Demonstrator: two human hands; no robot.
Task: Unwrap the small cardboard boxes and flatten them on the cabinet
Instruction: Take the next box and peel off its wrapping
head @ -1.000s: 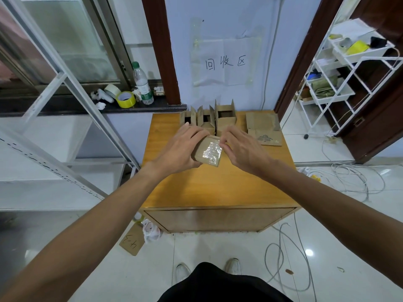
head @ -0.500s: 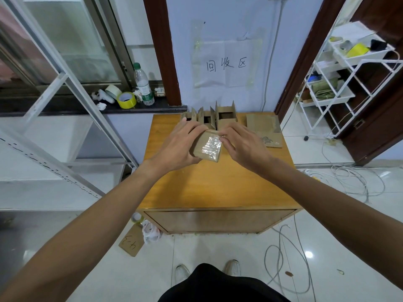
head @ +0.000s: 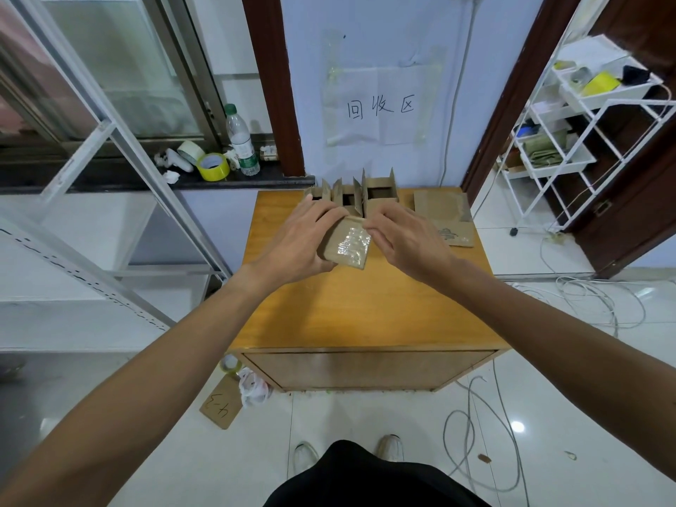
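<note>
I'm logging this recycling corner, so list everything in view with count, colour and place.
taped box: 1, brown with clear tape, held over the cabinet
open boxes: 3, brown, cabinet's back edge
flattened cardboard: small pile, brown, cabinet's back right
cabinet: 1, orange-brown wood, centre
paper sign: 1, white, on the wall behind
tape rolls: 2, yellow and whitish, window ledge
bottle: 1, clear with green cap, window ledge
wire rack: 1, white, right doorway
cables: several, white, floor at right
cardboard scrap: 1, brown, floor by the cabinet
plastic bag: 1, white, floor by the cabinet
left grip: holds the taped box's left side
right grip: pinches its top right edge
</note>
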